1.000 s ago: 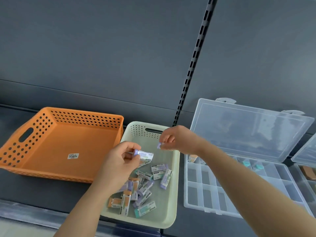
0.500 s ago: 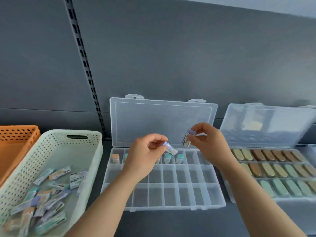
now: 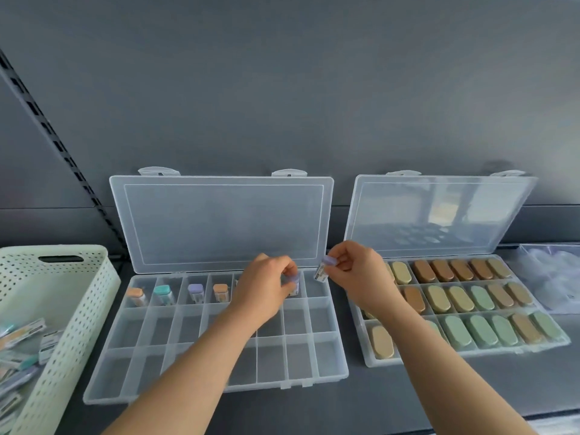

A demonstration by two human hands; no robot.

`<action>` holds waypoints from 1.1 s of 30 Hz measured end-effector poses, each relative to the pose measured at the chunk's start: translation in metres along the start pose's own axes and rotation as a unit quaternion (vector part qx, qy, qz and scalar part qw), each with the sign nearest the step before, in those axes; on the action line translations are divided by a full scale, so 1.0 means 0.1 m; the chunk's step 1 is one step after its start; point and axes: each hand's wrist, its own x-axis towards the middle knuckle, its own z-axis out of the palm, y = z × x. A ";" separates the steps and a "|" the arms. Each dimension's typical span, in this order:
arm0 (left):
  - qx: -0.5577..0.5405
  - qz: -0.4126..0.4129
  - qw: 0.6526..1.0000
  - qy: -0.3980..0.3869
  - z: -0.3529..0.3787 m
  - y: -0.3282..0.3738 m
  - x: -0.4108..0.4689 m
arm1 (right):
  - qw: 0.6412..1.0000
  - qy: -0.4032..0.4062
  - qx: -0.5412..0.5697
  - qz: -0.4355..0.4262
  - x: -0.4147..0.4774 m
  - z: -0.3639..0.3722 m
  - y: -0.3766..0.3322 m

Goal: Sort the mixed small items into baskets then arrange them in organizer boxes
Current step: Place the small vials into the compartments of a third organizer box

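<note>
A clear organizer box (image 3: 326, 346) lies open in the middle, its lid leaning on the back wall. Its top row holds an orange-capped item (image 3: 136, 296), a teal-capped one (image 3: 163, 294), a purple-capped one (image 3: 196, 291) and another orange one (image 3: 220, 292). My left hand (image 3: 262, 290) pinches a purple-capped item (image 3: 294, 285) down in a top-row compartment near the right end. My right hand (image 3: 357, 276) holds a second purple-capped item (image 3: 324, 269) just above the top-right corner compartment. A pale green basket (image 3: 78, 296) at the left holds several more small items (image 3: 22, 346).
A second open organizer box (image 3: 364, 350) at the right is filled with several tan, brown and green oval cases (image 3: 452, 301). Clear plastic bags (image 3: 552, 277) lie at the far right. A slotted shelf upright (image 3: 62, 152) runs up the grey back wall.
The view has swung right from the baskets to the organizer boxes. Both hands carried their purple-capped items from the green basket to the box's top row; the left item now sits low in a compartment.
</note>
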 end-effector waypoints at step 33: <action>-0.012 -0.037 0.994 0.100 -1.08 -0.42 -0.76 | 0.978 -0.095 -0.098 -0.160 -0.04 0.61 -0.97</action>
